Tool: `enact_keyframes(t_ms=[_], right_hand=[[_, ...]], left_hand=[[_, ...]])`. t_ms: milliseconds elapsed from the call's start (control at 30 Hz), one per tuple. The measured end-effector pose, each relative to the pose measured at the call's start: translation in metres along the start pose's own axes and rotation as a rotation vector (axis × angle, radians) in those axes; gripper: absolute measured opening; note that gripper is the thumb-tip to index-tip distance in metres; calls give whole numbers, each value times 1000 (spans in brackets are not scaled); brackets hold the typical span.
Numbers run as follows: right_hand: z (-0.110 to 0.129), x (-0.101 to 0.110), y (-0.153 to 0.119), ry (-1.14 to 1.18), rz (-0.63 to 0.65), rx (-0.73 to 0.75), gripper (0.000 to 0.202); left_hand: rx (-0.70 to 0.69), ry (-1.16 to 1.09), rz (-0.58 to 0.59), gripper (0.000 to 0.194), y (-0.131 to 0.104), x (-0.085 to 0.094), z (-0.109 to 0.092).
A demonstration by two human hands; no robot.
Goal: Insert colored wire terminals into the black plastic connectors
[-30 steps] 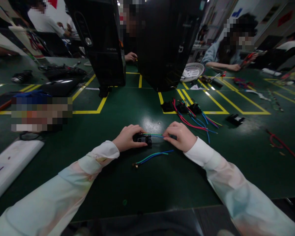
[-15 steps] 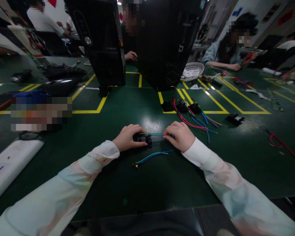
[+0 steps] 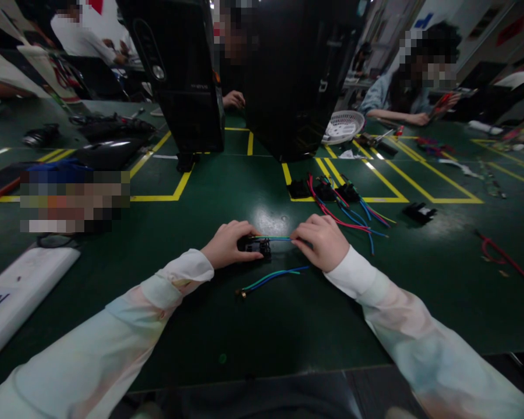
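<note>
My left hand (image 3: 230, 245) is closed around a small black plastic housing (image 3: 262, 249), thumb on the near side and fingers on the far side. A green and a blue wire (image 3: 277, 238) run from the housing to the right. The far ends of those wires are pinched between the thumb and fingers of my right hand (image 3: 321, 241). Just nearer to me, a loose pair of green and blue wires (image 3: 271, 278) with brass-coloured terminals (image 3: 241, 294) lies on the green table (image 3: 262, 337). The housing's left part is hidden by my left hand.
Several black housings (image 3: 325, 191), some with coloured wires, lie beyond my right hand. Another black part (image 3: 420, 212) and a red wire (image 3: 506, 262) are further right. Two tall black cases (image 3: 183, 87) stand ahead. A white power strip (image 3: 28, 297) lies left. Co-workers sit across the table.
Both hands stay nearly still, holding the housing and its wires. The whole view has shifted very slightly.
</note>
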State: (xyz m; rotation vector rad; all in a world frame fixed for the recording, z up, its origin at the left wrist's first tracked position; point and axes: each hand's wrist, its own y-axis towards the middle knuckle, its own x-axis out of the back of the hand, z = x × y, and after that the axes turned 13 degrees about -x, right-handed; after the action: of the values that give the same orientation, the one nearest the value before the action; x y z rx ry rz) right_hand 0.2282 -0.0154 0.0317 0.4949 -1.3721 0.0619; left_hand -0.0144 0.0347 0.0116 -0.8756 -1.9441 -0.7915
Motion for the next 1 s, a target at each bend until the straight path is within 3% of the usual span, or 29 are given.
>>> enact_keyframes(t_ms=[400,500,733,900,1000], right_hand=[[2,2,-1,-11,-45,36,15],[2,1,0,-12,7,71,17],[2,-5,2,-11,-45,-18,17],[4,-6,0,39,29,102,15],[4,-7,0,25,5,57,15]], left_hand=[[-11,0,-9,39,-1,-3,4],[-8,2,-9,39,-1,-3,4],[-15,6,-14,39,0,-3,4],[-14,5,-20,39,-1,-3,4],[-17,3,-16,39,-1,-3,4]])
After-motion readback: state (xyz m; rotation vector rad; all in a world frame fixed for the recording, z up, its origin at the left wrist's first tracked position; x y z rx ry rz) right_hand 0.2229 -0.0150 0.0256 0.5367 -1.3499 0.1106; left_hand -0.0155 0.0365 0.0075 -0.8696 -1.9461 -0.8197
